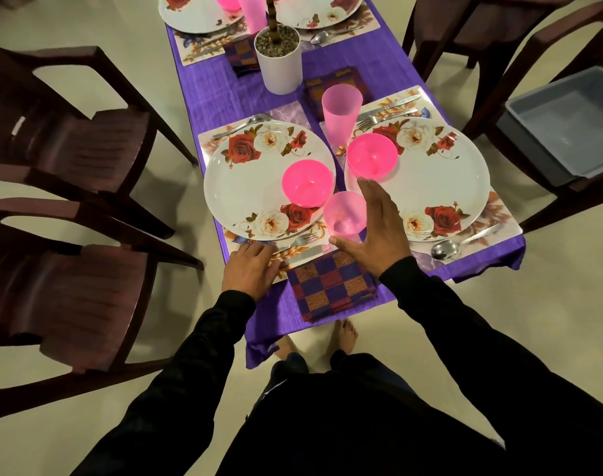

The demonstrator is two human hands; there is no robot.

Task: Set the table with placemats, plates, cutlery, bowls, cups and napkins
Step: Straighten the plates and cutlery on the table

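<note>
Two white rose-patterned plates, left point(252, 187) and right point(440, 187), lie on floral placemats point(499, 218), each with a pink bowl, left point(306, 182) and right point(372, 156). A pale pink cup point(344, 213) stands between the plates near the front edge; my right hand point(379, 231) is spread beside it, fingers straight, thumb by its base. My left hand point(250, 269) rests on the near-left placemat's corner, touching the fork and knife point(301, 254). A checked napkin point(332, 286) lies between my hands. A second pink cup point(341, 109) stands farther back.
A white pot point(281, 61) with a plant stands mid-table on the purple cloth point(217, 91). Two more settings lie at the far end. Dark wooden chairs point(87, 149) flank both sides; a grey tub point(567, 121) sits on the right chair. A spoon point(447, 249) lies front right.
</note>
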